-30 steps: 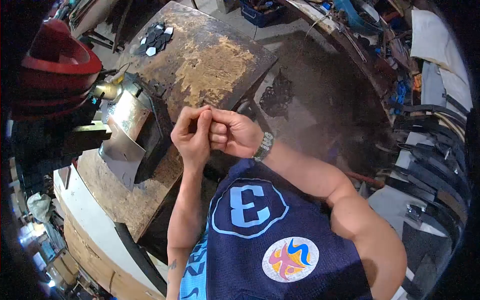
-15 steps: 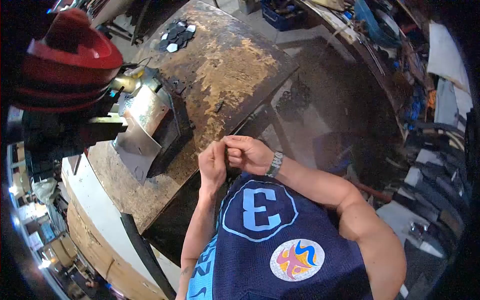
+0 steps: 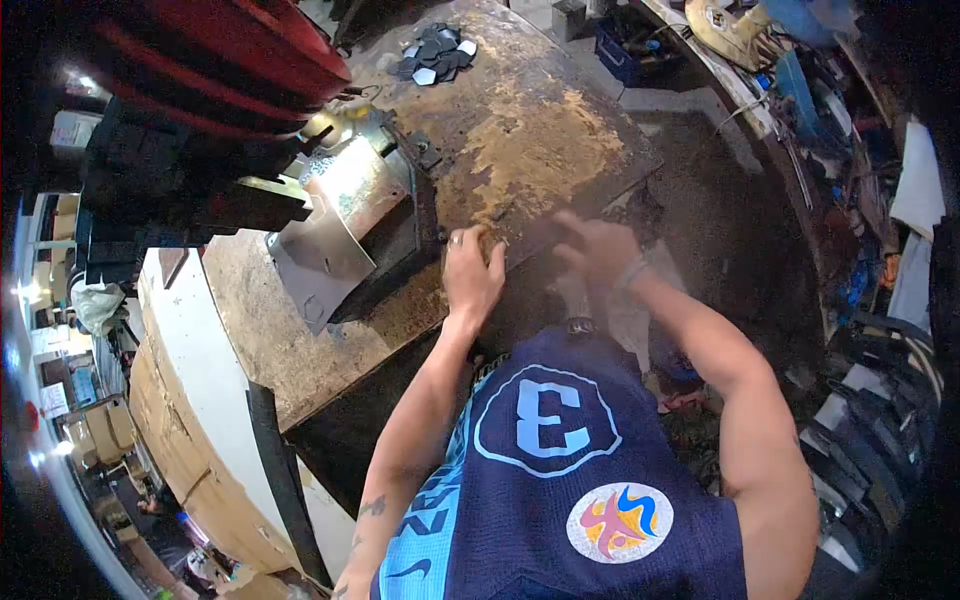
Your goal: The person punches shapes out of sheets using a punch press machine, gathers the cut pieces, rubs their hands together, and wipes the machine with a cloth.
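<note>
My left hand [image 3: 472,275] is at the near edge of the worn wooden table [image 3: 340,372], a ring on one finger. Its fingers curl toward the thumb around a small brownish spot, too small to make out. To its right, my right hand [image 3: 603,250] is in the air just off the table edge, smeared by motion. Its fingers look spread and nothing shows in them. A wristband [image 3: 632,272] circles that wrist. Left of my left hand stands a machine with a bent metal sheet [image 3: 325,250] and a dark frame, brightly lit from above.
A large red ribbed housing [image 3: 220,60] hangs close at the upper left. On the table's far end lies a pile of small black and white flat pieces [image 3: 438,52]. A blue crate [image 3: 618,55] sits beyond the table. Dark curved parts [image 3: 870,440] are stacked at the right.
My hands were together, fingertips pinched against each other. They have now parted: the right moved away rightward and opened, the left shifted forward to the table edge. The view has also shifted.
</note>
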{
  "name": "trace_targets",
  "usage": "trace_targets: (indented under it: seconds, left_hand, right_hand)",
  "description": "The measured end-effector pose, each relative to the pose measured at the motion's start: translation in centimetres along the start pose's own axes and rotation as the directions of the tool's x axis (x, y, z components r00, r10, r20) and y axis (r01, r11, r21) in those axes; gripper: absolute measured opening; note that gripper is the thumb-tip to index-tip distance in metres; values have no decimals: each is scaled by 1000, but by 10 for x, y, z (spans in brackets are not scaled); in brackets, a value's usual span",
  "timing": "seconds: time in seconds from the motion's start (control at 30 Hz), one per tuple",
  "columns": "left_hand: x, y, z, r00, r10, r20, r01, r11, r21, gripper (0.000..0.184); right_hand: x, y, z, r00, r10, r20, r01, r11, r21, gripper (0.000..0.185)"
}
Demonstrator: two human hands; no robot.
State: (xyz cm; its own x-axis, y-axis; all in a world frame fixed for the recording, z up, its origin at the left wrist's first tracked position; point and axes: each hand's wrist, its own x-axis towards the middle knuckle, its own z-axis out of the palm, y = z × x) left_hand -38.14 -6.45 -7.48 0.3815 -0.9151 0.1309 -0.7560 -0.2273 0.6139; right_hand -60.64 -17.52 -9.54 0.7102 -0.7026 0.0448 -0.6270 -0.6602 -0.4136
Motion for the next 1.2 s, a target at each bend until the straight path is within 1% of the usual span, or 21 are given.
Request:
trace_targets:
  seconds: [0.03,0.13,0.17,0.2,0.27,0.33,0.37,0.4,0.47,0.5,0.53,0.6,0.67,0.7,0.73,0.8,0.83,0.9,1.07,1.13,1.2]
  left_hand:
    - [11,1,6,1000,-2,-13,2,1000,-2,33]
    - [28,2,19,999,0,-35,2,999,46,37]
    - [32,2,23,1000,1,-22,1,997,80,37]
    - [35,1,27,1000,3,-8,-2,993,116,37]
    - [37,-4,33,999,21,-24,-19,994,108,35]
    - [37,-13,39,999,29,-46,-24,994,106,33]
    - [38,-18,42,998,43,-48,-39,995,86,30]
    - [38,-20,42,997,56,-50,-53,996,66,26]
    - [38,-19,39,994,65,-91,-62,997,42,19]
    - [39,-20,38,996,65,-55,-64,997,36,18]
    - [38,-19,36,998,62,-20,-61,998,26,17]
    - [33,-13,27,998,51,-32,-52,998,-29,15]
    - [21,2,5,996,82,28,-76,983,-168,15]
    - [15,8,-4,997,60,46,-51,983,-176,15]
    - [9,10,-7,998,41,49,-32,985,-172,15]
    - [2,13,-10,993,30,114,-15,991,-131,16]
    - [0,6,-5,993,78,88,-72,995,-71,18]
    - [-8,-5,9,997,42,65,-40,999,-31,19]
    - [-20,-24,22,999,34,4,-34,999,-30,19]
    - [-23,-25,24,999,47,-19,-48,998,-45,16]
    - [-23,-27,25,998,58,-29,-60,996,-72,16]
  right_hand:
    - [12,-1,-16,977,201,65,-200,980,-24,64]
    - [-2,-22,5,986,164,11,-164,986,6,68]
    - [-14,-32,-1,997,22,70,-30,993,112,70]
    - [-18,-43,5,998,-48,30,47,998,49,69]
    - [-16,-33,-2,980,30,199,-49,995,90,66]
    - [-5,-18,6,983,182,19,-183,977,105,62]
    - [0,-12,5,936,351,-7,-345,924,167,61]
    - [3,-17,-3,902,428,56,-431,890,148,63]
    - [-14,-21,25,973,229,-39,-222,965,136,64]
    - [-17,-28,18,973,185,142,-217,939,267,62]
    - [-21,-31,28,999,5,-38,12,898,439,54]
    - [-21,-42,21,983,174,-60,-96,766,635,46]
    - [-7,-63,-14,887,449,110,-323,432,842,40]
    - [-2,-71,-29,892,446,73,-339,553,761,39]
    - [-1,-70,-25,921,386,53,-287,579,763,41]
    - [1,-65,-6,969,135,-206,-4,846,534,44]
    - [-1,-63,0,971,131,-201,-3,846,534,44]
    - [-2,-60,10,995,65,-74,-43,964,263,53]
    - [-3,-68,20,987,73,141,-96,982,164,69]
    - [-1,-71,25,987,-29,156,18,998,68,73]
    - [-2,-72,22,981,-69,181,56,996,75,77]
